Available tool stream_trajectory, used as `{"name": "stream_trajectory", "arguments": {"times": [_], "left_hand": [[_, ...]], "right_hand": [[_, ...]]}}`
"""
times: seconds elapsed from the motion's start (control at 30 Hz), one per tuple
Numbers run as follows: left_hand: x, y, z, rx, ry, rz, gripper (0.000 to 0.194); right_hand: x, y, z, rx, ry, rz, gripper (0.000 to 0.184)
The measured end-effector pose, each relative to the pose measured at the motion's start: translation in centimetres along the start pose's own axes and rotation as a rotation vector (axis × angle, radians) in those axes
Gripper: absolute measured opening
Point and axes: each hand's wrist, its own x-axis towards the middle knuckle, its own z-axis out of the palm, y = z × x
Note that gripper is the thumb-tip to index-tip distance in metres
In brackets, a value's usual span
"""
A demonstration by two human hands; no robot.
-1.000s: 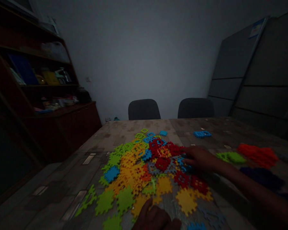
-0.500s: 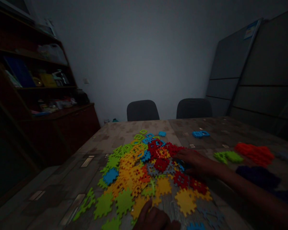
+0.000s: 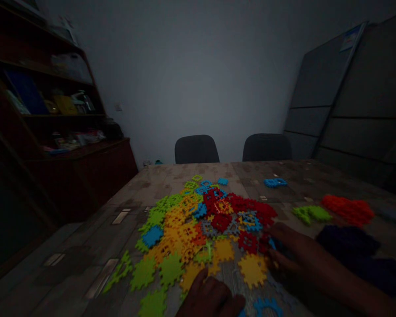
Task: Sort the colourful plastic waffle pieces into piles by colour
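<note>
Two dark chairs (image 3: 197, 149) stand behind one patterned table (image 3: 247, 174), against a pale, dimly lit wall (image 3: 198, 79). My feed shows one shelved cabinet (image 3: 86, 171) at left and tall grey panels (image 3: 312, 83) at right.

On the table I record one main heap of toothed plastic pieces (image 3: 181, 220) in green, yellow, blue, red, grey and orange; overlap prevents a full count. Near its lower-left edge I count three solid green squares (image 3: 142, 273) and one green triangular frame (image 3: 120, 270). Apart, at right, lie one blue group (image 3: 275, 182), one green group (image 3: 312, 214), one orange pile (image 3: 348, 209) and two dark purple piles (image 3: 348, 241).

My right hand (image 3: 292, 246) is at the heap's right edge, fingers partly bent around a blue piece (image 3: 272, 242); I cannot tell whether the grip is closed on it. My left hand (image 3: 213, 296) is at the near edge, index finger extended by a yellow piece (image 3: 190, 276), other fingers curled; its hold cannot be determined.

One label (image 3: 350, 38) is fixed to the panels, its print illegible.
</note>
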Motion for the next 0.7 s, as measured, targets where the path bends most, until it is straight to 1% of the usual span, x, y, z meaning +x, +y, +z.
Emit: {"name": "stream_trajectory", "arguments": {"times": [0.07,0.13,0.2,0.23,0.3,0.33,0.37,0.43,0.5,0.53,0.6,0.67,0.7], "left_hand": [[-0.6,-0.3,1.3,0.012,0.027,0.032,0.029],[-1.0,-0.6,2.4,0.016,0.066,0.061,0.038],[-1.2,-0.9,2.9,0.014,0.099,0.085,0.042],[-1.1,-0.9,2.7,0.015,0.111,0.095,0.043],[-0.8,-0.9,1.5,0.011,0.089,0.123,0.042],[-0.6,-0.9,0.7,0.003,0.064,0.131,0.041],[-0.4,-0.9,-0.1,-0.013,0.0,0.133,0.04],[-0.1,-0.8,-1.5,-0.047,-0.07,0.114,0.041],[0.0,-0.8,-2.0,-0.071,-0.103,0.116,0.041],[-0.1,-0.9,-1.9,-0.081,-0.114,0.123,0.041],[-0.4,-0.9,-1.1,-0.089,-0.112,0.125,0.04],[-0.8,-0.9,0.1,-0.081,-0.06,0.092,0.039],[-1.0,-0.9,0.8,-0.074,-0.028,0.077,0.038]], "right_hand": [[-2.0,-2.1,1.0,0.01,-0.031,-0.011,0.041],[-3.5,-3.7,2.1,0.008,-0.057,-0.021,0.039],[-4.4,-4.5,3.0,0.009,-0.056,-0.038,0.041],[-4.7,-4.7,3.3,0.007,-0.044,-0.049,0.042],[-5.2,-4.7,3.4,-0.014,0.002,-0.07,0.043],[-5.4,-4.6,3.2,-0.033,0.023,-0.081,0.043],[-5.6,-4.5,2.9,-0.053,0.044,-0.096,0.044],[-5.8,-4.5,2.1,-0.076,0.07,-0.15,0.048],[-5.7,-4.5,1.6,-0.071,0.075,-0.243,0.053],[-5.5,-4.5,1.7,-0.069,0.073,-0.288,0.054],[-5.1,-4.3,2.8,-0.081,0.1,-0.361,0.05],[-4.7,-4.1,4.4,-0.119,0.165,-0.386,0.047],[-4.6,-4.1,5.2,-0.142,0.182,-0.378,0.049]]}}
